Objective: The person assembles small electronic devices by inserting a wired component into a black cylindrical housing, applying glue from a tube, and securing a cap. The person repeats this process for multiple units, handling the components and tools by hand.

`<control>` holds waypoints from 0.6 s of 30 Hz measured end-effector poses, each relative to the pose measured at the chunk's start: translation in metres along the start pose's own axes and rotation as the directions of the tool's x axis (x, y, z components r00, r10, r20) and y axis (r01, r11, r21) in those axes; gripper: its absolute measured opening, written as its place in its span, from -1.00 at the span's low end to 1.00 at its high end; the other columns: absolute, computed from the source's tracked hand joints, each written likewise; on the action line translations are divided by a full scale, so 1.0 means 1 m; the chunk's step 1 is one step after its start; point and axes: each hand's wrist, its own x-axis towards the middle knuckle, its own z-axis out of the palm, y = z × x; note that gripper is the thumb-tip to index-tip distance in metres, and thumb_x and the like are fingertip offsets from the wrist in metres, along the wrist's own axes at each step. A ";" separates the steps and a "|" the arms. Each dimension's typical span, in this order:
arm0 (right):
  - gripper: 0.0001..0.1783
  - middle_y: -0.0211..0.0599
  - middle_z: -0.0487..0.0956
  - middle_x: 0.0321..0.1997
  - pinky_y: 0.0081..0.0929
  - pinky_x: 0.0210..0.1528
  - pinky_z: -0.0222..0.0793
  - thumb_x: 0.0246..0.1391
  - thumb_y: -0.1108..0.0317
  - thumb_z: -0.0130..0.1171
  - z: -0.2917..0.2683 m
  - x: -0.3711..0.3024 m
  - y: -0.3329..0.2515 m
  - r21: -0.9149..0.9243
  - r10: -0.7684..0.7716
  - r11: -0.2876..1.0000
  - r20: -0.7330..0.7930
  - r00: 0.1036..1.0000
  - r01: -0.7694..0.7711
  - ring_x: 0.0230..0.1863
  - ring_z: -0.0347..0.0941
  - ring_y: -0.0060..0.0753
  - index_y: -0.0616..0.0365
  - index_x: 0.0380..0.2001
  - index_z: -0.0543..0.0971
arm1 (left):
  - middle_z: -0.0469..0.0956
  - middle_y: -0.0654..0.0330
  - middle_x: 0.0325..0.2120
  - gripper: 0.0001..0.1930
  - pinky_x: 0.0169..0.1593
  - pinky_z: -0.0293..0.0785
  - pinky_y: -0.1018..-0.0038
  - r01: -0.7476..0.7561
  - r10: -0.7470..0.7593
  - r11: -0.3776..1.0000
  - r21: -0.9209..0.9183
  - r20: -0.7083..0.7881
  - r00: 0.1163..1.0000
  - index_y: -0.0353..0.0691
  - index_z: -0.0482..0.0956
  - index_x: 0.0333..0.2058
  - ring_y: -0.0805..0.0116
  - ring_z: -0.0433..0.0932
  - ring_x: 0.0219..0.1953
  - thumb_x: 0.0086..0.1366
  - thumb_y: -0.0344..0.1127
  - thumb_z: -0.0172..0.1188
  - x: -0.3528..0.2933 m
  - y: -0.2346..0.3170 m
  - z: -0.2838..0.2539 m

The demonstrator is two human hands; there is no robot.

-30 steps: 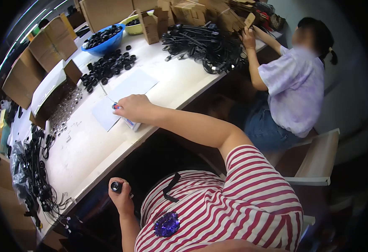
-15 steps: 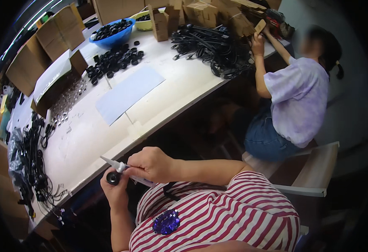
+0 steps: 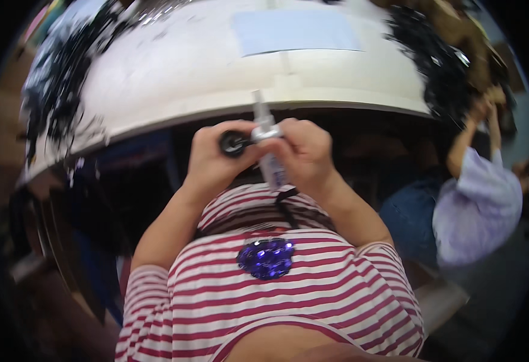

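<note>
Between my left fingers sits a small round black part (image 3: 234,143) with a hollow, ring-like end facing up. My left hand (image 3: 209,158) is closed round it, just short of the table's front edge. A white glue tube (image 3: 273,171) with a pointed nozzle stands nearly upright in my right hand (image 3: 310,151), its tip toward the table. Both hands meet in front of my striped shirt, and my left fingertips seem to touch the tube's neck. Motion blur hides the finer detail of the part and nozzle.
A pale blue sheet (image 3: 297,33) lies on the white table (image 3: 180,78). Black cables (image 3: 65,78) are heaped at the left, and another black cable pile (image 3: 436,66) lies at the right. A person in a pale purple shirt (image 3: 478,208) sits to the right, hands near that pile.
The view has swung right and down, so the table's far side has left the picture. The tube has turned from slanting left to nearly upright; both hands keep their hold.
</note>
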 end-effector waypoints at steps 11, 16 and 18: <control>-0.71 -0.31 0.31 -0.73 -0.44 -0.63 0.09 -0.01 0.26 0.16 0.005 -0.015 0.014 0.069 0.061 0.996 0.044 0.997 -0.064 -0.71 0.19 -0.31 0.16 -0.66 0.40 | 0.55 0.26 -0.58 -0.83 -0.42 0.42 0.69 -0.013 0.019 0.978 -0.207 0.027 0.999 -0.34 0.60 -0.42 0.64 0.47 -0.51 0.00 -0.39 0.32 0.000 -0.016 0.009; -0.71 -0.31 0.31 -0.74 -0.46 -0.64 0.09 0.00 0.27 0.16 0.004 -0.014 0.017 0.096 0.060 0.993 0.049 0.997 -0.064 -0.72 0.18 -0.33 0.17 -0.68 0.39 | 0.55 0.26 -0.60 -0.83 -0.44 0.42 0.69 -0.049 0.052 0.988 -0.148 0.020 0.998 -0.33 0.60 -0.43 0.64 0.47 -0.53 0.00 -0.37 0.33 0.000 -0.020 0.011; -0.71 -0.31 0.30 -0.74 -0.46 -0.64 0.08 0.00 0.28 0.16 0.004 -0.016 0.018 0.106 0.060 0.992 0.052 0.997 -0.066 -0.73 0.18 -0.33 0.17 -0.68 0.39 | 0.54 0.26 -0.61 -0.83 -0.45 0.41 0.69 -0.052 0.055 0.990 -0.135 0.021 0.998 -0.33 0.59 -0.43 0.63 0.47 -0.53 0.00 -0.37 0.32 0.000 -0.021 0.012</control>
